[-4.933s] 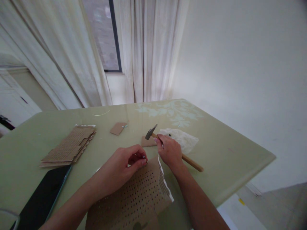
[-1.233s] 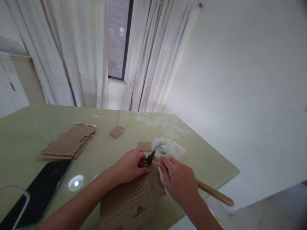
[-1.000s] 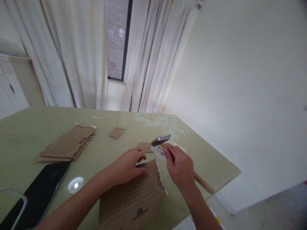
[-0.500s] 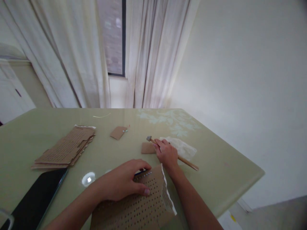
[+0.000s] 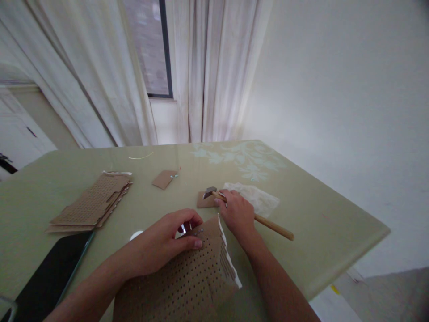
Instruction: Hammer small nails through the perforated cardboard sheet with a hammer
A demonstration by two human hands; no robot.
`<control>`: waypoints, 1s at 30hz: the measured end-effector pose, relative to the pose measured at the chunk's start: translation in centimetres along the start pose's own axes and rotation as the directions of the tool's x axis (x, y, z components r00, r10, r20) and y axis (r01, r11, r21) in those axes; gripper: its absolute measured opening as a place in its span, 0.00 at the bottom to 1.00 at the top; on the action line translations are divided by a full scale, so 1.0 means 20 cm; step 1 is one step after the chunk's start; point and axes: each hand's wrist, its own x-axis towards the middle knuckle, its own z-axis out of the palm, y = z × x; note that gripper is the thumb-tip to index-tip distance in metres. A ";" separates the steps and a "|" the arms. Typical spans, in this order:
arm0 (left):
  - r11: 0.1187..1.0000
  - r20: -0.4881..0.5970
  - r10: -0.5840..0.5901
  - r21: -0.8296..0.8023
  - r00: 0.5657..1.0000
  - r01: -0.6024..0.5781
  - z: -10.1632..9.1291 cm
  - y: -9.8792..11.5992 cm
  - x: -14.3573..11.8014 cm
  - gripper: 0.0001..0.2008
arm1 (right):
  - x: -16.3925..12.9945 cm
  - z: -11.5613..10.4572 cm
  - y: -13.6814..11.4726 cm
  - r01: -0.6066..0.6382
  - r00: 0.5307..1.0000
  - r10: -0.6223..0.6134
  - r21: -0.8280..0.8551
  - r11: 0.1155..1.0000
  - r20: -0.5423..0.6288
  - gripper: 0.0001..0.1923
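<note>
My left hand [image 5: 176, 237] is closed on the upper edge of a brown perforated cardboard piece [image 5: 187, 281]. The thumb lies on its punched face, and the other fingers curl behind it, partly hidden. Rows of small holes cover the cardboard, and its right side has a ragged white edge. My right hand [image 5: 237, 212] grips a small hammer [image 5: 273, 226] by its wooden handle, near the metal head. That head hovers over or rests at a small brown card [image 5: 205, 200]; I cannot tell which. A crumpled translucent plastic bag [image 5: 259, 199] lies just behind this hand.
A stack of perforated cardboard [image 5: 94, 199] lies at the left of the pale green table [image 5: 161, 156]. In front of it is a dark flat device [image 5: 50, 273]. Another small brown card [image 5: 164, 179] lies farther back. Curtains [image 5: 223, 67] hang beyond the table.
The hammer has turned in my right hand, showing its head from another side and its handle reaching farther right. My left hand still holds the cardboard. The whole view has shifted slightly.
</note>
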 end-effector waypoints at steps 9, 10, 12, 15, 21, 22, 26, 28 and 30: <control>0.999 -0.012 0.038 -0.003 0.999 -0.038 -0.04 -0.01 0.00 0.10 | -0.01 0.03 -0.01 -0.026 0.997 0.025 0.013 1.000 0.074 0.13; 0.999 -0.009 0.042 -0.004 0.999 -0.042 -0.04 -0.01 0.00 0.10 | -0.01 0.03 -0.02 -0.025 0.996 0.024 0.015 1.000 0.081 0.13; 0.998 -0.009 0.056 -0.001 0.998 -0.056 -0.05 -0.01 0.00 0.09 | -0.02 0.03 -0.02 -0.017 0.995 0.015 0.017 1.000 0.095 0.11; 0.997 -0.006 0.071 0.000 0.997 -0.071 -0.06 0.00 -0.01 0.09 | -0.02 0.03 -0.02 -0.003 0.993 0.001 0.018 1.000 0.121 0.09; 0.997 -0.020 0.071 0.006 0.997 -0.071 -0.07 0.03 -0.02 0.10 | -0.02 0.02 -0.03 0.004 0.986 -0.006 0.012 1.000 0.168 0.08; 0.997 -0.018 0.072 0.000 0.997 -0.072 -0.07 0.04 -0.02 0.10 | -0.02 0.02 -0.03 0.004 0.985 -0.006 0.012 1.000 0.171 0.08; 0.996 -0.032 0.088 -0.001 0.996 -0.089 -0.07 0.04 -0.04 0.10 | -0.02 0.04 -0.03 -0.001 0.985 -0.001 0.008 1.000 0.172 0.09; 0.994 -0.040 0.105 0.002 0.994 -0.105 -0.07 0.04 -0.04 0.09 | -0.02 0.05 -0.03 -0.007 0.986 0.006 0.006 1.000 0.165 0.10; 0.993 -0.039 0.117 -0.004 0.992 -0.117 -0.07 0.05 -0.05 0.09 | -0.02 0.06 -0.03 -0.012 0.987 0.011 0.005 1.000 0.159 0.11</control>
